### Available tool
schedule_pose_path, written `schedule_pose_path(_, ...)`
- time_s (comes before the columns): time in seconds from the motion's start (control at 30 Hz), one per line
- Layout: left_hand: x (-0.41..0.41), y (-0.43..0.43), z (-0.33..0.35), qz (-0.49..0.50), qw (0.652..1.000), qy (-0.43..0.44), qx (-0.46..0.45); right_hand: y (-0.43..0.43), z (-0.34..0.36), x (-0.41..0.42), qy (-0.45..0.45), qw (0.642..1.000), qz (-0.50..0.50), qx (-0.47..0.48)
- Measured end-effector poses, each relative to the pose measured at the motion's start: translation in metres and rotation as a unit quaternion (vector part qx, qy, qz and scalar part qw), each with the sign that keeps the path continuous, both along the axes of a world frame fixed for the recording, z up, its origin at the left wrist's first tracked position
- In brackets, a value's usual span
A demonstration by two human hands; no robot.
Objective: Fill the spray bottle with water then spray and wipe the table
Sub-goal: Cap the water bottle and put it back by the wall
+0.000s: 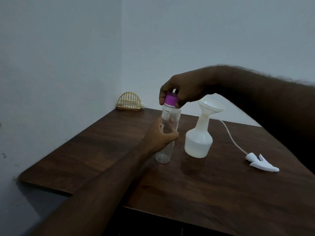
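Purple cap (171,99) is pinched by right fingers (162,97); left hand (159,136) grips the bottle (167,133). Next, twist it off, I think.

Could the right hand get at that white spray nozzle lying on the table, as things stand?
Probably yes, once it lets go. The right hand grips the purple cap of the clear bottle now. The spray nozzle lies in the open on the table, on the right side, with nothing over it.

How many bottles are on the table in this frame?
2. The clear bottle with the purple cap stands mid-table, held by both hands. The white spray bottle, funnel in its neck, stands just right of it.
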State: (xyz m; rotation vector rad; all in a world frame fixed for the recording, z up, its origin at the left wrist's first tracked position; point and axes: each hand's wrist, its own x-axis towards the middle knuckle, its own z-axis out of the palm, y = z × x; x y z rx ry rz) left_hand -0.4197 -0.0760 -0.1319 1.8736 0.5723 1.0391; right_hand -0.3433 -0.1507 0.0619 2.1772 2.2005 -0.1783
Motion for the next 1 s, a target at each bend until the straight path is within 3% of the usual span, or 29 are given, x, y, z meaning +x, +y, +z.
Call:
schedule_pose_path(0.07, 0.000, 0.000, 0.001, -0.003, 1.000, 0.002, 0.000, 0.002, -0.001, -0.001, -0.012, 0.999, -0.029, 0.013)
schedule_pose_path(0.2, 0.001, -0.004, 0.002, -0.004, 1.000, 0.010, 0.014, 0.005, -0.012, -0.006, -0.137, 0.982, -0.109, 0.068)
schedule_pose_path(0.3, 0.001, -0.007, 0.002, -0.013, 1.000, 0.012, 0.024, 0.005, -0.007, -0.006, -0.094, 0.982, -0.156, 0.045)
schedule_pose_path(0.47, 0.000, -0.003, 0.001, -0.003, 1.000, -0.011, 0.003, 0.006, -0.005, 0.004, -0.024, 0.995, -0.092, 0.003)
schedule_pose_path(0.63, 0.002, 0.002, 0.000, -0.014, 1.000, -0.007, -0.021, 0.004, 0.001, 0.004, -0.007, 1.000, -0.014, -0.012)
schedule_pose_path(1.0, 0.004, 0.008, -0.003, -0.029, 0.999, -0.003, -0.021, 0.002, 0.007, 0.005, -0.013, 0.999, 0.031, -0.028)
